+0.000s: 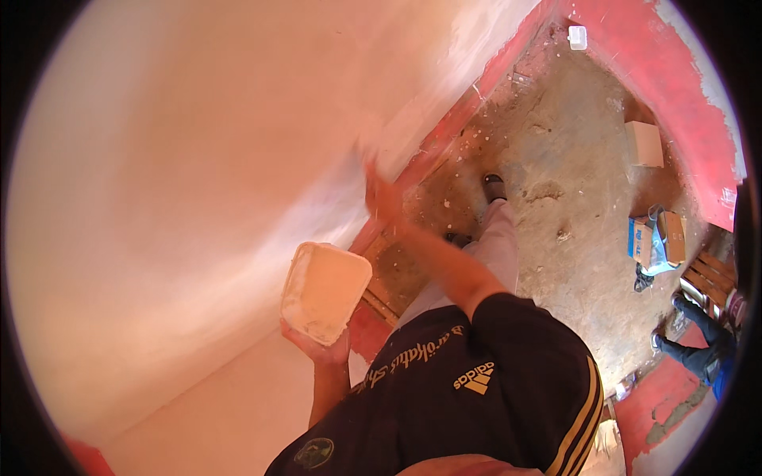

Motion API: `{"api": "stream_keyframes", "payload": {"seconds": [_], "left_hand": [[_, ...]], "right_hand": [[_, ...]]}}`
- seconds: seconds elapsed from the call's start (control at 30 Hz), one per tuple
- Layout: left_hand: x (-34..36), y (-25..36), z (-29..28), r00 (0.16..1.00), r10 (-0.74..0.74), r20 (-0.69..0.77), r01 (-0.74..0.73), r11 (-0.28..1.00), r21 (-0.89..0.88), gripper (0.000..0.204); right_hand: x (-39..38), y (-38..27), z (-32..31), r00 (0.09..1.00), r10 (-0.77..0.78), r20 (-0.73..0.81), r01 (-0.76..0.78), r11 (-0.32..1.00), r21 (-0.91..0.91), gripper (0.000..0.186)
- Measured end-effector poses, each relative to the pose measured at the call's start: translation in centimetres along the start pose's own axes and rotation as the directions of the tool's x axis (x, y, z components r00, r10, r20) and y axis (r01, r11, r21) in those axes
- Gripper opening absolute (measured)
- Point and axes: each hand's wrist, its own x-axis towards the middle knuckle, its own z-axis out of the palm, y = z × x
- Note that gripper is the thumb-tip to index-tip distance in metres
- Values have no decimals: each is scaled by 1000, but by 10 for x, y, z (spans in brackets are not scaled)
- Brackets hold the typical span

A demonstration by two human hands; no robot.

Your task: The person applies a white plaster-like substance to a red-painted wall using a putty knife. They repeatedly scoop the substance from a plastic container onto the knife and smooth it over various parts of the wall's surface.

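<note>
My left hand [321, 347] supports a squarish plastic tub [325, 292] from below, its fingers around the base. The tub is tilted and shows a pale, creamy coating inside. Reaching toward the wall [214, 159], my right hand [382, 194] is smeared by motion. A faint greyish blur lies beside its fingers against the wall. Whether that blur is a tool in the hand cannot be made out. The wall is pale peach, with a whiter, shinier stretch near both hands.
A red band [452, 135] runs along the wall's foot. On the worn floor [548, 206] lie a white container [577, 37], a cardboard box [644, 144] and a group of boxes [657, 239] with a blue bag. Another person's legs [690, 349] show at the right, near a wooden crate [709, 278].
</note>
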Motion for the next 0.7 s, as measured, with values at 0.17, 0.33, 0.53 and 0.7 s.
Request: {"api": "stream_keyframes", "payload": {"seconds": [0.17, 0.33, 0.53, 0.7], "left_hand": [[-48, 36, -15, 986, 168, -4, -166, 980, 106, 64], [-79, 75, -49, 993, 69, 100, -48, 979, -196, 62], [-123, 115, -64, 988, 131, 79, -120, 984, -129, 60], [-119, 150, -81, 987, 0, 163, 42, 966, -256, 59]], "right_hand": [[-136, -21, -36, 959, -38, 281, 46, 999, -21, 26], [-85, -21, -100, 991, 131, -7, -125, 958, 257, 24], [-57, -128, -207, 985, 107, -135, 6, 760, 650, 24], [-111, -269, -275, 979, 96, 181, -203, 322, 925, 16]]}}
